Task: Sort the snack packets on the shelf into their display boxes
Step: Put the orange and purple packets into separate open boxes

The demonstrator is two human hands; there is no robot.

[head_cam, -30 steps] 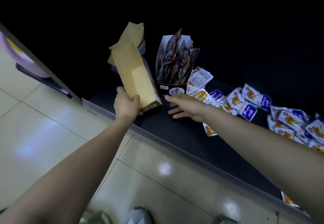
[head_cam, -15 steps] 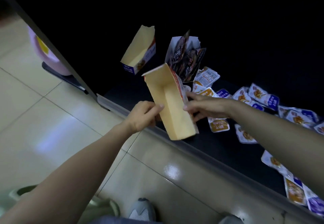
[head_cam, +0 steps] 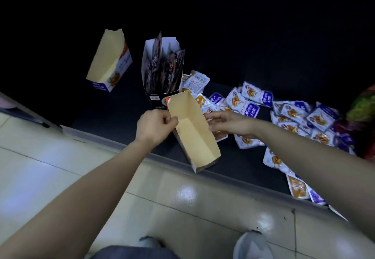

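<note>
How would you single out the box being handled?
On the dark shelf, at its front edge, an empty box leans between the left hand and right hand. Unlike the blue-fronted box behind and the box of dark packets, it alone is held.

Bare shelf floor (head_cam: 121, 120) open between the far-left empty box (head_cam: 105, 61) and the dark filled box (head_cam: 162, 70). Front middle blocked by the tilted empty box (head_cam: 194, 137). Right side strewn with loose packets (head_cam: 294, 116).

Bare left hand (head_cam: 156, 125) and right hand (head_cam: 231, 123), 2 grey shoes (head_cam: 252, 245), dark trouser leg (head_cam: 134, 253).
</note>
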